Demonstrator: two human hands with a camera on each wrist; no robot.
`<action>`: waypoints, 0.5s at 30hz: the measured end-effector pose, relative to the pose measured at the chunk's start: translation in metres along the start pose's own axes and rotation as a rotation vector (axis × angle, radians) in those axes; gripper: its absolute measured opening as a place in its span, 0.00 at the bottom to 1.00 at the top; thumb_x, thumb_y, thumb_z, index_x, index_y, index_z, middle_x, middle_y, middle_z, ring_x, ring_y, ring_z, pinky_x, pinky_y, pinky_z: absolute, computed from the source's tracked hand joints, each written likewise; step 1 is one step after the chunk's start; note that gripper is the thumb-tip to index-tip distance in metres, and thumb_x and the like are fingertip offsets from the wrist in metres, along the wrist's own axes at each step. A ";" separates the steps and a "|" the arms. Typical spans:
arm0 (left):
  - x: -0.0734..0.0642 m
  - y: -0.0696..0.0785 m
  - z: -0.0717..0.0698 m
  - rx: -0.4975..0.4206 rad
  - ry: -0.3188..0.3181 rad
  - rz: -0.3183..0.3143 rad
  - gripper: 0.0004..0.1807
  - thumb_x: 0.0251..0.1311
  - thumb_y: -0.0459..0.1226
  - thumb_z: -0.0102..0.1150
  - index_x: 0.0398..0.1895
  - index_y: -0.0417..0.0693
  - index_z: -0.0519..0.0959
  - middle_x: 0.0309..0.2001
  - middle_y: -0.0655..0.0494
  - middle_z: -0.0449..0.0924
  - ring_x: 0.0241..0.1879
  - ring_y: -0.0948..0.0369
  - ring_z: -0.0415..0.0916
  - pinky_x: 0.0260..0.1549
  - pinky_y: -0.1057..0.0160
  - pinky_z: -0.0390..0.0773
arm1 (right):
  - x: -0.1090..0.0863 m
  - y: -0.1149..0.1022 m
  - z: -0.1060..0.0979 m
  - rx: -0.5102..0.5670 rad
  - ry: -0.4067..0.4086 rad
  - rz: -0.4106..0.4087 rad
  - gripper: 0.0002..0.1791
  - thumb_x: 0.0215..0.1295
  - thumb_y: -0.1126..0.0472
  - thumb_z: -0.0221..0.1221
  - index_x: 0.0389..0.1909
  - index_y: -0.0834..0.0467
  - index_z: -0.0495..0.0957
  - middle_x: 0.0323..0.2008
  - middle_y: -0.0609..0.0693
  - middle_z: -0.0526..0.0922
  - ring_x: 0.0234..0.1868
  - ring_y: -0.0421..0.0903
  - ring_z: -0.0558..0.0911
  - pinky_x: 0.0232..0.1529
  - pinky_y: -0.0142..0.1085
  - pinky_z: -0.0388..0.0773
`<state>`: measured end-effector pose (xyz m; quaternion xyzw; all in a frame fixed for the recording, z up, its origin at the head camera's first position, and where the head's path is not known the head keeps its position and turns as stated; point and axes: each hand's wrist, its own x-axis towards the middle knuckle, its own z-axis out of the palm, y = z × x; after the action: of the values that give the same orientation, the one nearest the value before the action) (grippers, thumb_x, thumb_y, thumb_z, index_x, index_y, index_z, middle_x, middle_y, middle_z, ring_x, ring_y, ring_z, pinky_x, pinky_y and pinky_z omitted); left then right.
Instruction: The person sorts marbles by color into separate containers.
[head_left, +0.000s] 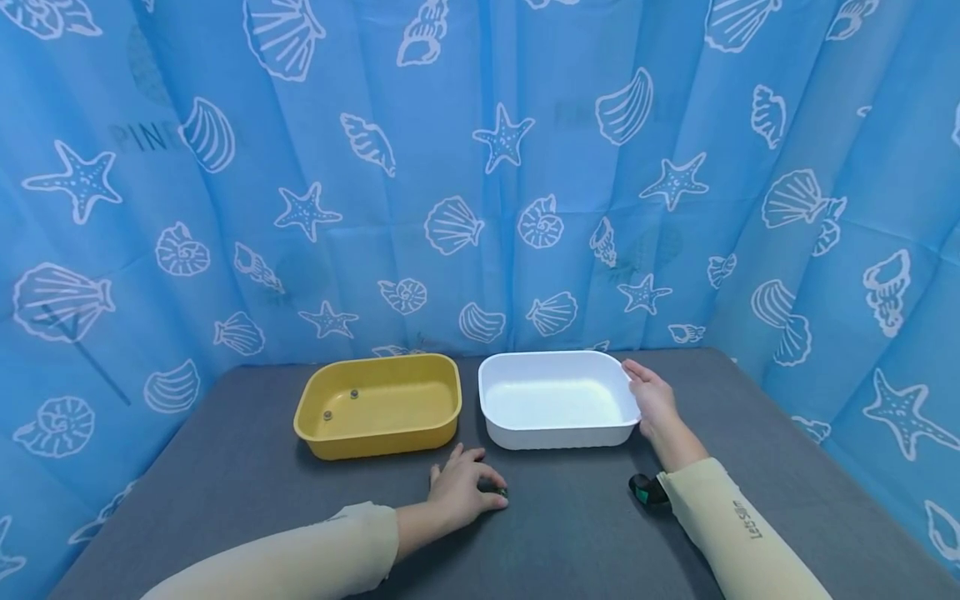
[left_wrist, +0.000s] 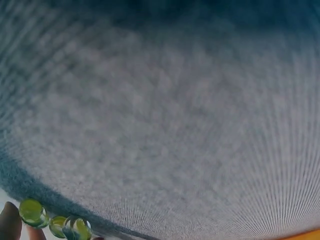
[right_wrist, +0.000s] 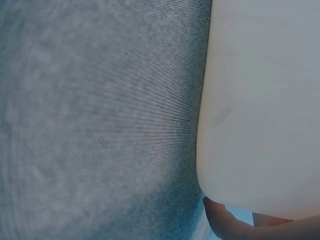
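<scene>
The left hand is low over the dark grey surface, in front of the gap between two trays, its thumb and index finger curled toward each other and pinching small green glass balls. In the left wrist view three of these clear, yellow-green balls appear in a row beside a fingertip, at the lower left edge; in the head view they are mostly hidden, with only a small dark green bit visible between finger and thumb. The right hand touches the right end of the white tray, its fingers reaching to the far right corner; whether they grip the rim or only rest against it, I cannot tell. The yellow tray stands left of the white one, a narrow gap apart, and holds two small greyish pieces near its left end. A black object with a green patch sits just beside the right sleeve's cuff. A blue curtain with white shells and starfish hangs behind.
</scene>
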<state>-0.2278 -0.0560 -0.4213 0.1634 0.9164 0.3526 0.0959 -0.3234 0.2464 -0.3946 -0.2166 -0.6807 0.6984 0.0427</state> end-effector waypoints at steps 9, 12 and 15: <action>0.002 0.003 -0.010 -0.071 0.062 0.077 0.08 0.55 0.41 0.70 0.37 0.52 0.87 0.60 0.46 0.74 0.66 0.44 0.61 0.61 0.36 0.59 | 0.000 0.001 0.001 -0.001 0.003 -0.002 0.26 0.79 0.66 0.33 0.74 0.57 0.56 0.73 0.52 0.57 0.74 0.50 0.55 0.70 0.45 0.55; 0.003 0.006 -0.015 -0.075 0.090 0.105 0.09 0.56 0.40 0.70 0.39 0.50 0.87 0.50 0.52 0.79 0.55 0.51 0.72 0.54 0.45 0.71 | 0.000 0.000 0.001 -0.002 0.004 -0.005 0.26 0.78 0.66 0.33 0.74 0.57 0.56 0.73 0.53 0.57 0.74 0.51 0.55 0.70 0.45 0.55; 0.004 0.009 -0.020 -0.076 0.115 0.118 0.10 0.56 0.40 0.69 0.40 0.48 0.86 0.43 0.58 0.78 0.46 0.57 0.74 0.46 0.53 0.75 | 0.000 0.001 0.001 -0.007 0.003 -0.014 0.26 0.78 0.66 0.34 0.74 0.57 0.56 0.73 0.53 0.57 0.74 0.51 0.55 0.70 0.45 0.54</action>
<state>-0.2352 -0.0605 -0.4003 0.1927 0.8951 0.4010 0.0284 -0.3236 0.2454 -0.3957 -0.2130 -0.6845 0.6955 0.0477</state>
